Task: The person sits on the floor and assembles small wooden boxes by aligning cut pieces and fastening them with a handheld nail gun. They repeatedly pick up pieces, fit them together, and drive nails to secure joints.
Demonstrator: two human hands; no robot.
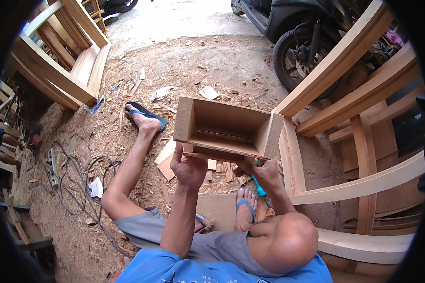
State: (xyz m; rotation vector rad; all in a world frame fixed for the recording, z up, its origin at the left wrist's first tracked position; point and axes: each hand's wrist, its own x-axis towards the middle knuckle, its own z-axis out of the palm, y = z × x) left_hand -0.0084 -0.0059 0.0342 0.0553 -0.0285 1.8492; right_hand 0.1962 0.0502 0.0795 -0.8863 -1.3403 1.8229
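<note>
An open brown rectangular box [187, 119], its boards looking like thin wood or fibreboard, is held up in front of me with its hollow side facing me. My left hand [189, 169] grips its lower left part, thumb up against the edge and fingers curled underneath. At the lower right, my right hand [264, 173] is closed on the box's near edge, with its fingertips partly hidden beneath. Below that hand, a turquoise tool [259, 187] shows partly on the ground by my sandalled foot. Between my legs lies a flat brown board [217, 203].
Wooden frames stand at right [293, 155] and upper left [87, 78]. A parked motorbike [300, 52] is beyond the right frame. Wood chips and offcuts [167, 162] litter the ground. At left lie a power strip [52, 165] and tangled cables [75, 188]; another person's hand shows at the far left.
</note>
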